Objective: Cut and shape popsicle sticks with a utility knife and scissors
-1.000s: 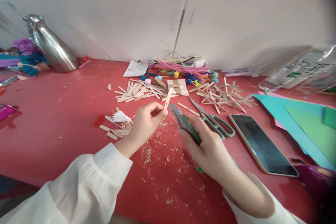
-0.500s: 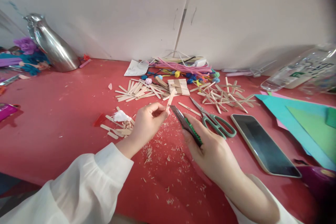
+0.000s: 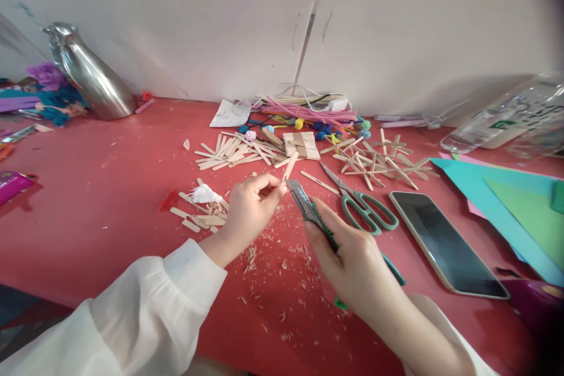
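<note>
Left hand (image 3: 249, 205) pinching wooden stick (image 3: 289, 165), upright over red table (image 3: 88, 200). Right hand (image 3: 352, 258) closed round utility knife (image 3: 308, 207), blade tip touching stick base. I'd judge: shallow strokes away from fingers, firm pinch, shavings (image 3: 282, 264) dropping below.

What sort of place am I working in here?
Probably a home or classroom craft table: a red tabletop strewn with craft sticks, pipe cleaners and coloured paper, with wood shavings under the hands.
</note>
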A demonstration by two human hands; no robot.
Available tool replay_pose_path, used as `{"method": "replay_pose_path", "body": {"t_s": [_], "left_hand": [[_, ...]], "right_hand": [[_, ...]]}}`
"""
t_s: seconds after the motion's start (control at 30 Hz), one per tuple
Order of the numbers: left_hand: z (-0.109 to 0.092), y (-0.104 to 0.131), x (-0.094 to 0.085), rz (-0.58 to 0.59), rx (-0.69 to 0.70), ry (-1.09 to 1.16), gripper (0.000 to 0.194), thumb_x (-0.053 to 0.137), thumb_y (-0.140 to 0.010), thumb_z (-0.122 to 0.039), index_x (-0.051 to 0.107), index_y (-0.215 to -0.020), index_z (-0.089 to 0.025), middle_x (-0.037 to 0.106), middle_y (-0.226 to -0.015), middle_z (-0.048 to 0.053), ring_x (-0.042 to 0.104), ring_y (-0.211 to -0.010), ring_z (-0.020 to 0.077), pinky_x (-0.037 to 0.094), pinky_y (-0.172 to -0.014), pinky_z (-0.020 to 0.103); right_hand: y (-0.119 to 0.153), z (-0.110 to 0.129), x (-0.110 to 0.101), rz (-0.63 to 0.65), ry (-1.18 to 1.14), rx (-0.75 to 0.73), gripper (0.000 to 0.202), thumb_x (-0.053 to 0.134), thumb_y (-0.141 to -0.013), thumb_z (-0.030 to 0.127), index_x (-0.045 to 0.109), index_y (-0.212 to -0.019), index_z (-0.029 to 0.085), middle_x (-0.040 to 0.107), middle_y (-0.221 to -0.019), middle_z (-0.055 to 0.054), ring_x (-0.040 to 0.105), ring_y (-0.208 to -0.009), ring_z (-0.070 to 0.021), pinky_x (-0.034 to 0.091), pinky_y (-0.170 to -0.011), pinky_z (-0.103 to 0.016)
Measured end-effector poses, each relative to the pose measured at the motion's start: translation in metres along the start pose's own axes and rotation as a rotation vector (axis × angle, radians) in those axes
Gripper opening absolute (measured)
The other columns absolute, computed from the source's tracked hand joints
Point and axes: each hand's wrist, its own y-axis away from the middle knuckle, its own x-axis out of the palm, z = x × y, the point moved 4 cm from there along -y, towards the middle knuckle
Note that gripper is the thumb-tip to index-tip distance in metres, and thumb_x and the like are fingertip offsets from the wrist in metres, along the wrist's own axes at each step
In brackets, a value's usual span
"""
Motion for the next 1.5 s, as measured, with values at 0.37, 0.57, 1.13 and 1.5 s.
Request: {"method": "replay_pose_path", "body": {"t_s": [0.37,0.57,1.13,1.5], "left_hand": [[0.003,-0.002,0.003,-0.074,0.02,0.021,0.014,0.053,-0.081,-0.023,0.053,-0.068,-0.018,0.052,-0.058,-0.004,0.047,-0.051,0.0083,0.039,-0.052,0.02],[0.01,-0.004,0.006,-0.051,-0.085,0.162,0.014,0.057,-0.078,-0.027,0.056,-0.069,-0.017,0.059,-0.063,0.0,0.053,-0.058,0.0104,0.044,-0.058,0.023],[0.009,-0.001,0.004,-0.044,-0.027,0.044,0.018,0.055,-0.081,-0.032,0.057,-0.071,-0.018,0.056,-0.06,-0.002,0.05,-0.055,0.0099,0.042,-0.055,0.022],[-0.002,-0.001,0.002,-0.1,0.162,-0.182,0.014,0.05,-0.083,-0.026,0.057,-0.072,-0.019,0.064,-0.071,0.001,0.056,-0.062,0.0118,0.044,-0.06,0.023]], "right_hand": [[0.002,0.006,0.02,0.269,-0.956,0.546,0.023,0.052,-0.081,0.044,0.046,-0.076,0.022,0.05,-0.053,0.009,0.04,-0.029,-0.0046,0.032,-0.028,-0.017],[-0.003,0.003,0.013,0.242,-0.867,0.471,0.02,0.051,-0.082,0.041,0.048,-0.08,0.021,0.05,-0.053,0.008,0.041,-0.03,-0.0045,0.032,-0.03,-0.017],[-0.001,0.003,-0.001,-0.096,0.194,-0.067,0.039,0.039,-0.085,0.027,0.057,-0.113,0.008,0.06,-0.056,-0.004,0.053,-0.037,-0.0163,0.037,-0.035,-0.027],[0.002,0.004,0.007,0.169,-0.502,0.337,0.02,0.045,-0.085,0.04,0.051,-0.087,0.021,0.043,-0.048,0.009,0.043,-0.03,-0.0085,0.034,-0.029,-0.021]]}}
